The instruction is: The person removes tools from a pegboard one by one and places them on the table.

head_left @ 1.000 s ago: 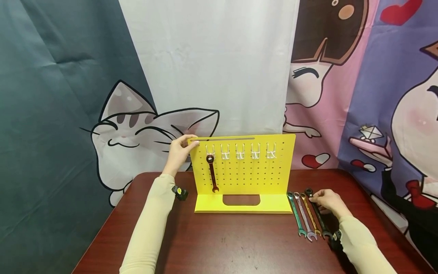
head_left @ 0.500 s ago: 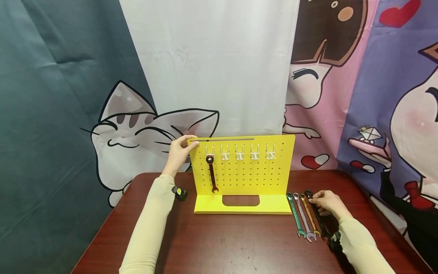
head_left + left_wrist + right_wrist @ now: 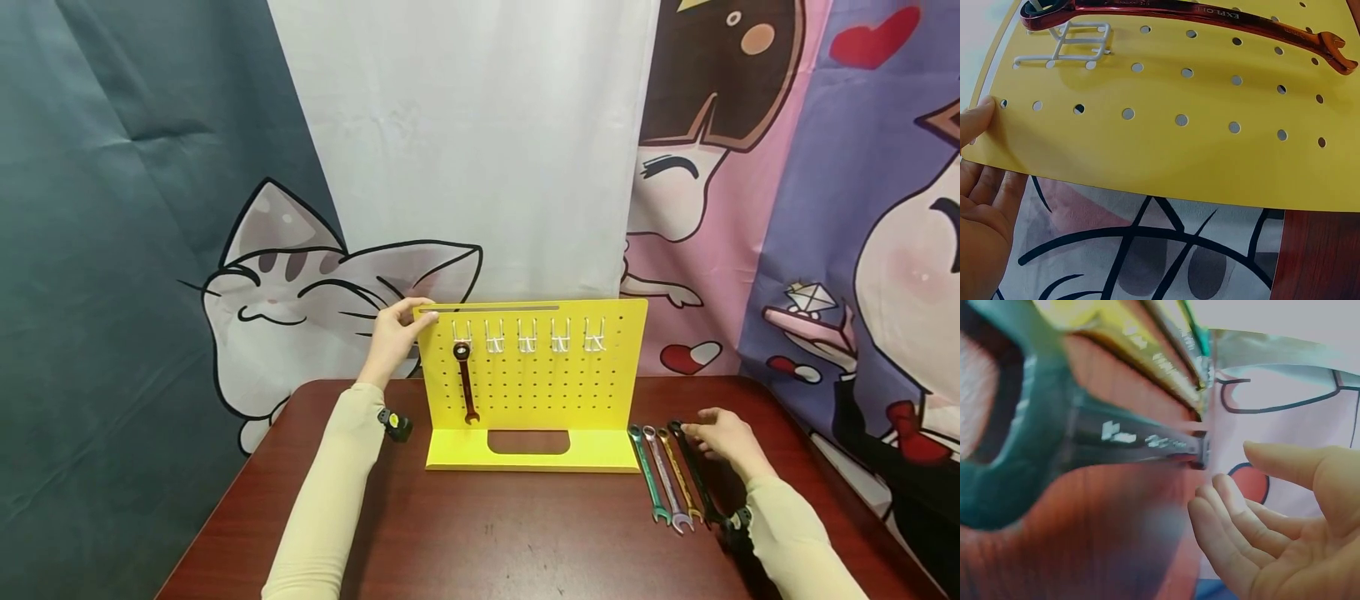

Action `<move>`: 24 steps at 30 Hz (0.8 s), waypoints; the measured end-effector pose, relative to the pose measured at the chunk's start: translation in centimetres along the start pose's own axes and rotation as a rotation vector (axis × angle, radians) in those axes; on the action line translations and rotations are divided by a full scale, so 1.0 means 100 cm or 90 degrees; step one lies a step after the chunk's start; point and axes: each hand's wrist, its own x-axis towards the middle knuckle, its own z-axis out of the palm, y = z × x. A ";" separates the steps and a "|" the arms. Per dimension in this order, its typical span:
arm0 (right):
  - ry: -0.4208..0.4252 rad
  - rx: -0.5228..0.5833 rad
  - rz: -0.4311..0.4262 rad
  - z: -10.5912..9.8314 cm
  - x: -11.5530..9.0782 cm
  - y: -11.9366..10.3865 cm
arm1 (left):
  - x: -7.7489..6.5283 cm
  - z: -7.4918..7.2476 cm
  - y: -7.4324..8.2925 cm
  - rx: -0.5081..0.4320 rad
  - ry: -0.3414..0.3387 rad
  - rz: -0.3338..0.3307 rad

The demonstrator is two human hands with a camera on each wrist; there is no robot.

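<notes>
My left hand (image 3: 392, 333) pinches the upper left corner of a yellow pegboard (image 3: 555, 396), thumb in front and fingers behind. A red combination wrench (image 3: 1210, 15) hangs by its ring end on the leftmost white hook, open end down. My right hand (image 3: 723, 440) is over the ring end of a black combination wrench (image 3: 1141, 437), which lies on the table. In the right wrist view its thumb and fingers stand apart with nothing between them. Beside the black wrench lie a gold wrench (image 3: 681, 477), a silver-purple wrench (image 3: 667, 479) and a green wrench (image 3: 651, 475).
Several white double hooks (image 3: 527, 337) with nothing on them run along the board's upper part. The board's yellow base (image 3: 457, 450) stands on a dark red table (image 3: 525, 533). Behind hangs a cartoon-printed curtain (image 3: 480, 150).
My right hand has risen slightly at the black wrench's ring end, its fingertips drawing up from the shaft. The left hand keeps its grip on the board, and the wrenches lie as before.
</notes>
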 end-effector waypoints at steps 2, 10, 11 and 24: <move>0.011 -0.009 -0.009 -0.001 -0.001 -0.004 | 0.000 0.000 0.000 0.005 0.001 0.000; 0.042 -0.036 -0.048 -0.003 -0.005 -0.024 | 0.000 -0.001 -0.001 0.000 -0.004 0.005; 0.047 -0.037 -0.052 -0.002 -0.006 -0.027 | 0.000 -0.001 -0.001 0.002 -0.005 0.007; 0.026 0.019 -0.105 0.020 -0.012 -0.065 | 0.000 -0.001 0.000 -0.006 -0.008 0.000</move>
